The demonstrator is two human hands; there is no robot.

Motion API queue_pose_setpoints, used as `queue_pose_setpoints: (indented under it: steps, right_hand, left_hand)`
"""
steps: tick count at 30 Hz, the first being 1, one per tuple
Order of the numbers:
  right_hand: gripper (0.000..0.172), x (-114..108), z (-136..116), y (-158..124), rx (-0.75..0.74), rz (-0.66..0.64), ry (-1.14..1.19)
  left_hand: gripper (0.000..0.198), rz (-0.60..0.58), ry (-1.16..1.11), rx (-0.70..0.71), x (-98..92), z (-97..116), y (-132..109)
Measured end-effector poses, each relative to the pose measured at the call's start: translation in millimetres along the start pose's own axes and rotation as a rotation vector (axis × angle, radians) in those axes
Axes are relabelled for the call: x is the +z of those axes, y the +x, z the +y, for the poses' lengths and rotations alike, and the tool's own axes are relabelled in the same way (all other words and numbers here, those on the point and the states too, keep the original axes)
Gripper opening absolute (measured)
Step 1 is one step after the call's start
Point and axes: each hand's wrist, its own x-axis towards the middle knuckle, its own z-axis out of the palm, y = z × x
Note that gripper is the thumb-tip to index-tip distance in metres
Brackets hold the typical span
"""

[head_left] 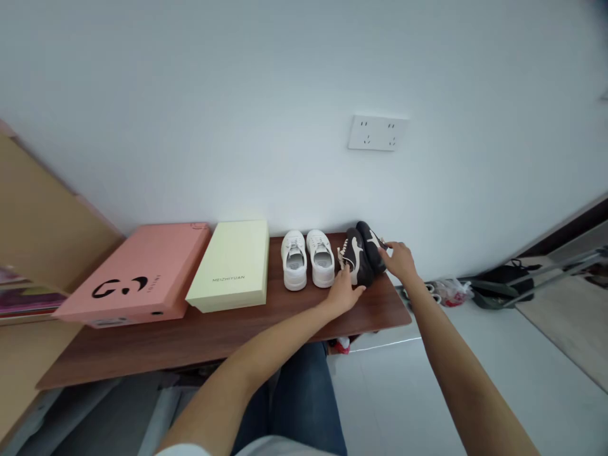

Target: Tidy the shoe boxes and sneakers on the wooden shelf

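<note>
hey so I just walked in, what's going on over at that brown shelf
A person has both hands at a pair of dark shoes near the right end of a brown shelf: the left hand at the left shoe, the right hand at the right one. How firmly they grip is unclear. The white shoes stand side by side just to the left; beyond them lie a pale yellow box and a pink box.

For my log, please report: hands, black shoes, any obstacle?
Left hand, right hand at black shoes. Pair rests on brown shelf. White shoes beside; no obstruction visible.
</note>
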Motion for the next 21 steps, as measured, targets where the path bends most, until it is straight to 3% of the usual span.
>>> queue_pose_setpoints:
  steps: [2, 5, 10, 14, 18, 21]
  right_hand:
    - [0.042, 7, 20, -2, 0.145, -0.056, 0.031]
    - [0.045, 18, 36, -11, 0.178, -0.185, 0.124]
    - [0.052, 23, 41, -12, 0.119, -0.226, 0.356]
    - [0.044, 14, 37, -1, -0.004, -0.218, 0.111]
    - [0.042, 3, 25, 1, -0.140, -0.336, -0.243]
    - [0.039, -2, 14, -3, -0.189, -0.391, -0.361]
  left_hand:
    - [0.070, 0.038, -0.065, -0.108, 16.9, -1, 9]
    - [0.052, 0.043, -0.090, -0.190, 27.2, -3, 24]
    - [0.034, -0.055, 0.060, -0.103, 22.0, 5, 40]
    - [0.033, -0.131, 0.242, -0.006, 11.7, 18, 46]
    - [0.035, -0.268, 0.480, 0.058, -0.4, 34, 52]
    - [0.038, -0.327, 0.586, 0.071, -6.6, 44, 59]
